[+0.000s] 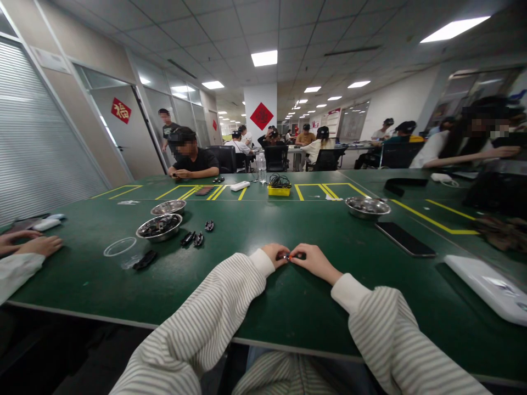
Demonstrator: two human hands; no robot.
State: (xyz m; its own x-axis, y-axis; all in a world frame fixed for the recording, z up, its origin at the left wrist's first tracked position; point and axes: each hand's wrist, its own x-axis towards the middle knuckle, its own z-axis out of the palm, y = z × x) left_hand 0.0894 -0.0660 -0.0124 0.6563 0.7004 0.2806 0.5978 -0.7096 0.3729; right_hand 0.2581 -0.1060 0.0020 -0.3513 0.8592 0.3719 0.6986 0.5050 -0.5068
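Observation:
Both my hands meet in front of me, just over the green tabletop (247, 230). My left hand (275, 255) is closed, its fingertips pinching one end of a small dark part (287, 257) with an orange-red spot. On the other side, my right hand (315, 260) pinches the same part between thumb and fingers. Its exact kind is too small to make out, and the fingers cover most of it. Left of my hands lie several black shiny pieces (198, 239). Behind them stands a metal bowl (142, 232) holding more black pieces.
A second metal bowl (168, 203), a clear plastic cup (119, 249) and another person's hands (41, 247) are at left. To the right are a metal bowl (366, 215), a phone (405, 240) and a white case (489, 288). A yellow box (279, 191) with cables stands ahead.

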